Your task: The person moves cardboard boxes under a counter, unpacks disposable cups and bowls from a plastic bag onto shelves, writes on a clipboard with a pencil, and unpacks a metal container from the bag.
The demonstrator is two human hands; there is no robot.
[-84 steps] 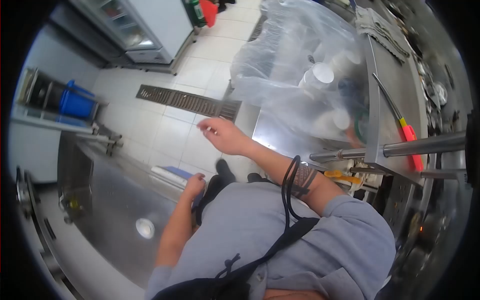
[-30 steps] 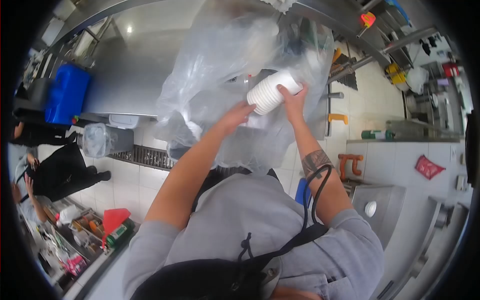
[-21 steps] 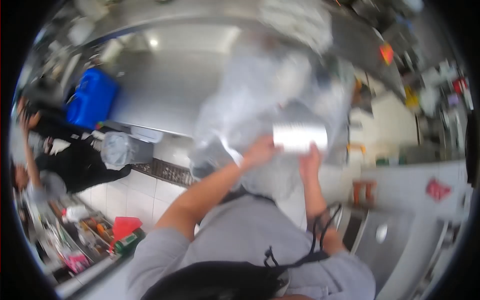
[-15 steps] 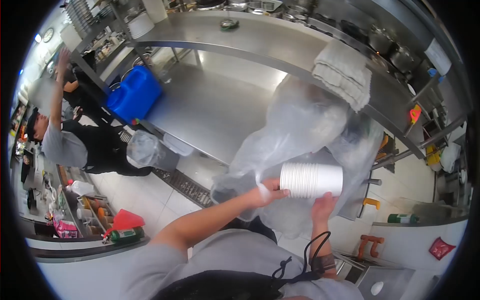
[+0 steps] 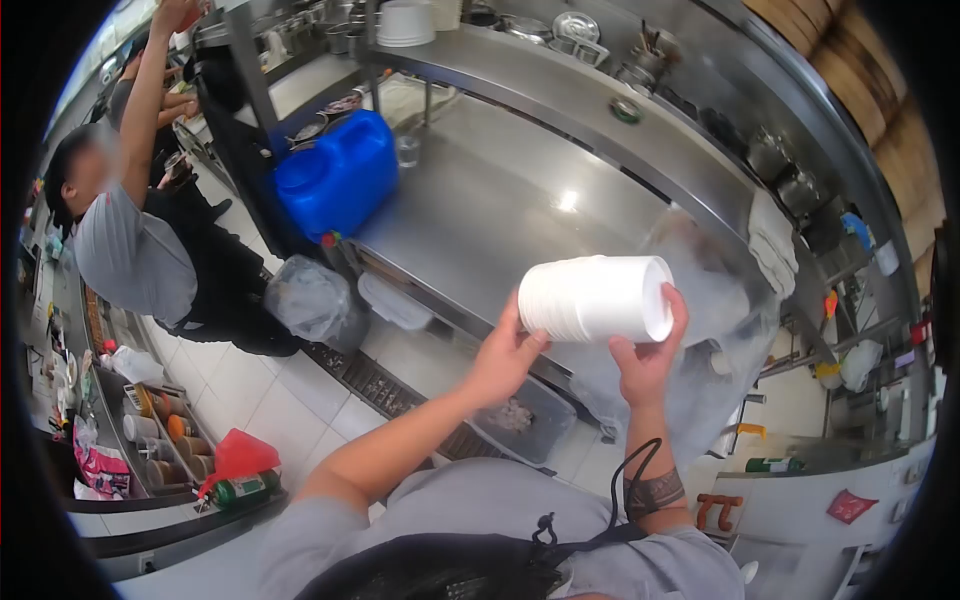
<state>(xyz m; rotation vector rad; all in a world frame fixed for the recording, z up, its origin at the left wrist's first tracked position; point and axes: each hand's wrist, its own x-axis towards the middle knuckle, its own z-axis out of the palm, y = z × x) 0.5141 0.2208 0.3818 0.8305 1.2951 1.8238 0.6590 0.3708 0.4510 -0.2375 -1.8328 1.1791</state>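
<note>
Holding stacked white containers (image 5: 592, 298) in both hands (image 5: 504, 362).

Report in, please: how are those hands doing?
Left hand and right hand holding one stack of white round tubs, held sideways. Crumpled clear plastic bag close behind. Blue plastic jug off left.

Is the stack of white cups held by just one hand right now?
No, the left hand holds one end of the stack of white cups and the right hand the other.
</note>
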